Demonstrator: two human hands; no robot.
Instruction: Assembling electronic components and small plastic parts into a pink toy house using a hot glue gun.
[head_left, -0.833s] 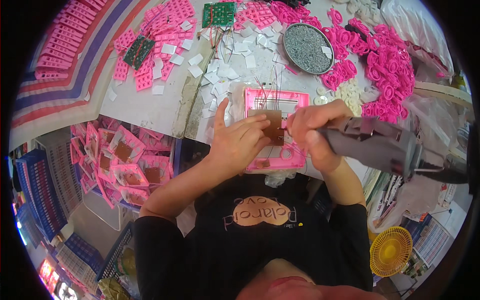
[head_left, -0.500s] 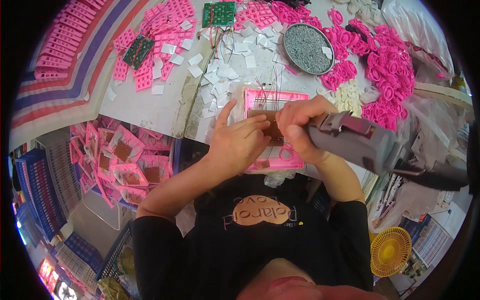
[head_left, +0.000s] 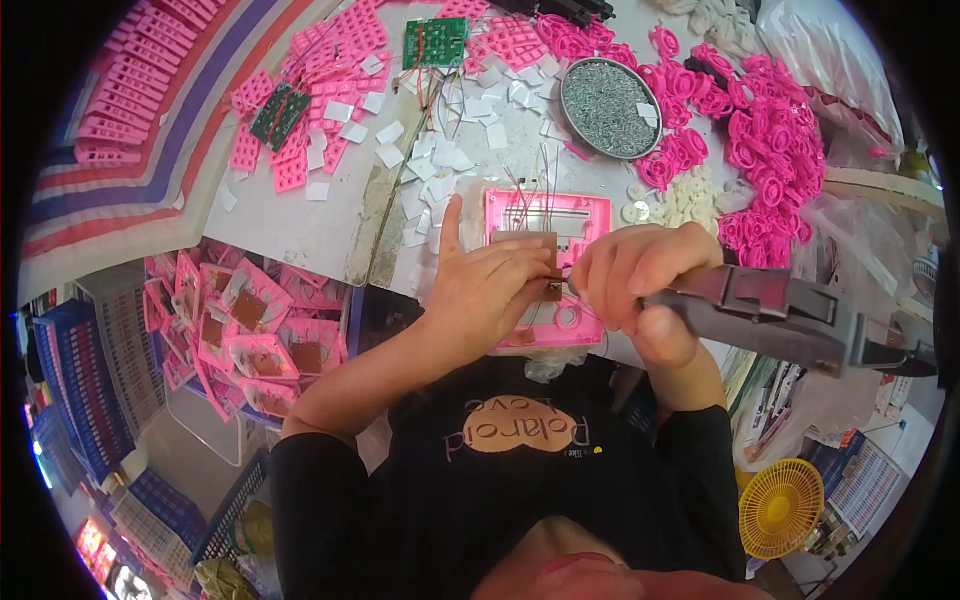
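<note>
A white desk (head_left: 300, 228) fills the upper middle of the frame, with a striped cloth (head_left: 200, 120) along its upper left. At middle left, below the desk's edge, lies a heap of pink casings (head_left: 260, 335) with brown boards in them; at upper right, a pile of bright pink ring-shaped parts (head_left: 765, 165). A grey power tool (head_left: 765, 310) stretches from the right edge toward the centre. The right hand (head_left: 645, 280) is clamped around its front end; the left hand (head_left: 490, 295) lies near it but apart, fingers over the work, and whether they pinch anything I cannot tell. Under both, at centre, sits one open pink casing (head_left: 598, 220). A round dish (head_left: 612, 108) of small metal pieces stands above it. The brown circuit board (head_left: 541, 241) rests on the casing beneath the left fingers, the tool's tip at its right side. White squares (head_left: 425, 165) lie scattered at upper centre, and thin wires (head_left: 550, 195) rise above the board
</note>
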